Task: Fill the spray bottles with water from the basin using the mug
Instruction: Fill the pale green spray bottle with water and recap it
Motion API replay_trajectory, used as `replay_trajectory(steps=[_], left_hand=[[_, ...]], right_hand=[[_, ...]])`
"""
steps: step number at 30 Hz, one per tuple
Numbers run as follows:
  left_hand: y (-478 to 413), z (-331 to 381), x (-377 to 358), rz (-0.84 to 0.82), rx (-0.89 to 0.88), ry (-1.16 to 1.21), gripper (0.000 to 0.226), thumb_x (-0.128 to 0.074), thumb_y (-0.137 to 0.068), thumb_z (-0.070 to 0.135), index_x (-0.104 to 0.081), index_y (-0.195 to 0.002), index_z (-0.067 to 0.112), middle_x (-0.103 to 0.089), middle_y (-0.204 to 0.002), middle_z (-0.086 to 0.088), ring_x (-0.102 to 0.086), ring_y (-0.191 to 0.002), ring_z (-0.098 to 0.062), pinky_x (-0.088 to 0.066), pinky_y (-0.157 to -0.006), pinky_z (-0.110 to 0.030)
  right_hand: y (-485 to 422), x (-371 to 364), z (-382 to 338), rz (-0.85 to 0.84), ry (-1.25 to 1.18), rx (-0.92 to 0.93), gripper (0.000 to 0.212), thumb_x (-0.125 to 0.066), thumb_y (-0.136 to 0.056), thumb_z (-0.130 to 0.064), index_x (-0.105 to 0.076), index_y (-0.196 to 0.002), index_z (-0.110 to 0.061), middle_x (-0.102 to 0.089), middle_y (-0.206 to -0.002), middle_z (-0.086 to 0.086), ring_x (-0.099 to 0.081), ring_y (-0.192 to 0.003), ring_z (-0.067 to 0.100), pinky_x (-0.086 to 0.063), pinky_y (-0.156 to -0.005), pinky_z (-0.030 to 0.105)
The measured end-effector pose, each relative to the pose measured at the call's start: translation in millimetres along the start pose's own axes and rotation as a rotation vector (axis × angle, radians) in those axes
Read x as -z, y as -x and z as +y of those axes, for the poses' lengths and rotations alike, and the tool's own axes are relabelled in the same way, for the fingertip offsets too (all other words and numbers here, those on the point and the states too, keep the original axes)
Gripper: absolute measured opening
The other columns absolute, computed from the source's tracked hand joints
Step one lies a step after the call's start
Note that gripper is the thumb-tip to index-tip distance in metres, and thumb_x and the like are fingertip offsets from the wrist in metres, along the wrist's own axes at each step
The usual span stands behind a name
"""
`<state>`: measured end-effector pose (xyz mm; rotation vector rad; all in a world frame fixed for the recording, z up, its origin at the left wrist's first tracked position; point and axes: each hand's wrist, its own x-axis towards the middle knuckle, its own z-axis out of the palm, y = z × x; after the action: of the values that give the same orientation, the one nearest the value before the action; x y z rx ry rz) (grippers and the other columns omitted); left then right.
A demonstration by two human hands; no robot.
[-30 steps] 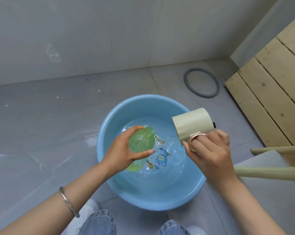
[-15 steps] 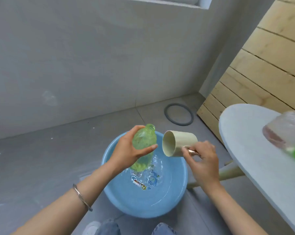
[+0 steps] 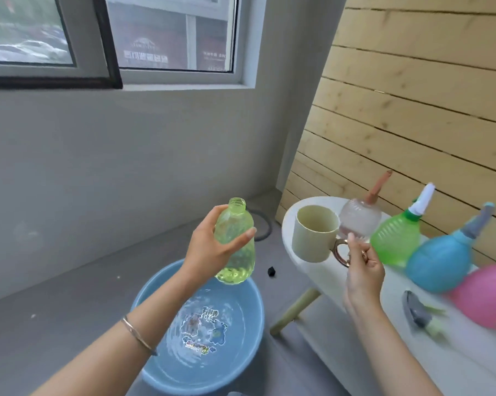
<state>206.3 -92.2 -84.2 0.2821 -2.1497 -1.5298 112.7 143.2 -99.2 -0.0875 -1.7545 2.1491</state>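
Hovering over the basin (image 3: 241, 332), left hand (image 3: 209, 252) grips the green bottle (image 3: 236, 232); right hand (image 3: 363, 270) pinches the mug (image 3: 315, 232), seemingly above the surface (image 3: 315, 274)

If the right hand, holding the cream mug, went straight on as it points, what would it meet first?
Probably the clear ribbed round spray bottle just beyond the right hand and cream mug; depth is unclear.

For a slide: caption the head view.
Left hand holds uncapped green bottle over basin; right hand holds mug by its handle.
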Motion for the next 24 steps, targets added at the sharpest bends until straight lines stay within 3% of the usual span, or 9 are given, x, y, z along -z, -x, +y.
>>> replay_trajectory(steps=[4, 8, 11, 17, 21, 24], left_hand=[[3.0, 21.6, -31.5, -0.04, -0.022, 0.035, 0.047, -0.081, -0.073, 0.047, -0.059, -0.113, 0.033, -0.069, -0.103, 0.011, -0.066, -0.099, -0.01, -0.052, -0.087, -0.027], [9.1, 34.9, -51.2, -0.072, -0.045, 0.06, 0.047, -0.078, -0.07, 0.052, -0.06, -0.109, 0.033, -0.07, -0.101, 0.011, -0.067, -0.098, -0.01, -0.053, -0.089, -0.029], [10.9, 38.9, -62.1, -0.089, -0.062, 0.073, 0.051, -0.08, -0.067, 0.058, -0.06, -0.108, 0.036, -0.07, -0.102, 0.011, -0.066, -0.1, -0.011, -0.053, -0.09, -0.03], [12.7, 47.0, -79.2, -0.096, -0.062, 0.088, 0.064, -0.073, -0.059, 0.067, -0.06, -0.112, 0.033, -0.07, -0.105, 0.012, -0.065, -0.104, -0.009, -0.05, -0.091, -0.026], [18.7, 58.6, -90.4, -0.129, -0.075, 0.065, 0.062, -0.075, -0.06, 0.069, -0.059, -0.111, 0.038, -0.068, -0.104, 0.018, -0.063, -0.102, -0.003, -0.046, -0.085, -0.014], [22.1, 68.7, -99.2, -0.145, -0.069, 0.042, 0.05, -0.077, -0.066, 0.06, -0.055, -0.108, 0.045, -0.064, -0.104, 0.023, -0.06, -0.102, 0.003, -0.04, -0.077, -0.001]], right_hand=[[-10.7, 20.5, 3.2, 0.095, -0.033, -0.035, 0.033, -0.063, -0.091, -0.023, -0.046, -0.062, -0.019, -0.047, -0.053, -0.016, -0.041, -0.049, -0.004, -0.033, -0.051, 0.008], [-13.8, 26.5, 16.0, 0.124, -0.014, -0.108, 0.036, -0.062, -0.091, -0.023, -0.043, -0.061, -0.018, -0.047, -0.044, -0.017, -0.039, -0.046, -0.003, -0.031, -0.053, 0.014], [-13.7, 31.8, 18.6, 0.148, -0.006, -0.138, 0.038, -0.059, -0.093, -0.017, -0.039, -0.06, -0.015, -0.046, -0.047, -0.011, -0.04, -0.044, -0.003, -0.032, -0.049, 0.01], [-15.1, 47.7, 23.7, 0.08, 0.088, -0.241, 0.036, -0.057, -0.094, -0.021, -0.041, -0.062, -0.016, -0.043, -0.061, -0.002, -0.035, -0.061, 0.011, -0.029, -0.047, 0.011], [-22.5, 61.2, 13.2, -0.064, 0.268, -0.259, 0.023, -0.054, -0.095, -0.027, -0.056, -0.075, -0.015, -0.059, -0.076, -0.001, -0.05, -0.074, 0.012, -0.039, -0.064, 0.019], [-32.5, 81.8, -8.5, -0.119, 0.472, -0.13, 0.014, -0.061, -0.09, -0.031, -0.058, -0.087, -0.018, -0.062, -0.088, -0.001, -0.056, -0.085, 0.016, -0.042, -0.071, 0.026]])
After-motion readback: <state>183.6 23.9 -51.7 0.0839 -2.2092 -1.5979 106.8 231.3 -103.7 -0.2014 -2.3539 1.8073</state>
